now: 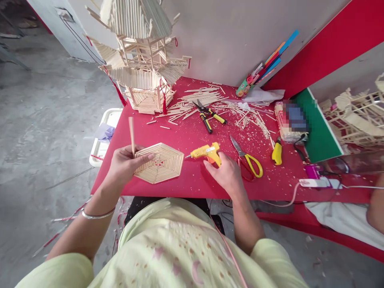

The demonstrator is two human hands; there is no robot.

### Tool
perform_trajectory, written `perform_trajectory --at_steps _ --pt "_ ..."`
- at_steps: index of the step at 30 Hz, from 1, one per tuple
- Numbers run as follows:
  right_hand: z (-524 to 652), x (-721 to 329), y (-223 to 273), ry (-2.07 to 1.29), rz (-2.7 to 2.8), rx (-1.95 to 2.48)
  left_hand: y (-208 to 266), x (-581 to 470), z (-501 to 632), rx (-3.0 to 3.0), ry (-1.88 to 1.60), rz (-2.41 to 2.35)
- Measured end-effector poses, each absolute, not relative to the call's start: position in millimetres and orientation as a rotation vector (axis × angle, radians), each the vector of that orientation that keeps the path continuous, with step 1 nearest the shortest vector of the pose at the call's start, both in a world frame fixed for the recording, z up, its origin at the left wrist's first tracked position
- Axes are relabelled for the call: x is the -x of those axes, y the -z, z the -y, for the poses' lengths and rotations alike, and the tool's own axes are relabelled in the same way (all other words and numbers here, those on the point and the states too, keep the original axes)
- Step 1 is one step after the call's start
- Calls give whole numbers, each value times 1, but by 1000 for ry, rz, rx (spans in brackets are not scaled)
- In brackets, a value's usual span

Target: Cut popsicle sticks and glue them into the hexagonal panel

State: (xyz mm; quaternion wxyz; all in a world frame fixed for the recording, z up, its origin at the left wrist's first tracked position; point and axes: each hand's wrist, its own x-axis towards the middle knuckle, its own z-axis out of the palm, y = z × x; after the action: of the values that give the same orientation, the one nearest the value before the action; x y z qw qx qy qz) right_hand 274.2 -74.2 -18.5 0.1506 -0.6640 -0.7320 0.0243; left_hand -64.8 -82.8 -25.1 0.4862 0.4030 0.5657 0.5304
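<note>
My left hand is closed on the left edge of a flat hexagonal panel made of thin wooden sticks laid in rings. A loose wooden stick also rises upright from the same fingers. My right hand grips a yellow hot glue gun by its handle. The gun's nozzle points left, close to the panel's right edge. Beside my right hand lie scissors with yellow handles.
A tiered stick pagoda with red tassels stands at the back left. Cutting pliers lie by scattered sticks. Farther right are a pen holder, a yellow-handled tool and a power strip. Another person's arm shows at right.
</note>
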Motion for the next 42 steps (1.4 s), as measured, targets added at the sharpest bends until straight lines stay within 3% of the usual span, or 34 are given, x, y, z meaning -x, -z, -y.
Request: perform_trajectory --at_steps 6,11,16,23,42 --pt "91 -280 26 223 2045 1820 32 64 64 -1028 -883 -1401" --pt "80 -231 13 -165 2090 1447 38 72 50 -1512 -673 -1660" --pt "48 -185 8 -288 2298 1394 40 79 28 -1901 -662 -1796" --pt "15 -161 4 -306 2513 1450 43 73 18 -1889 -480 -1769" --pt "6 -151 22 -286 2569 1385 53 74 23 -1930 -387 -1787"
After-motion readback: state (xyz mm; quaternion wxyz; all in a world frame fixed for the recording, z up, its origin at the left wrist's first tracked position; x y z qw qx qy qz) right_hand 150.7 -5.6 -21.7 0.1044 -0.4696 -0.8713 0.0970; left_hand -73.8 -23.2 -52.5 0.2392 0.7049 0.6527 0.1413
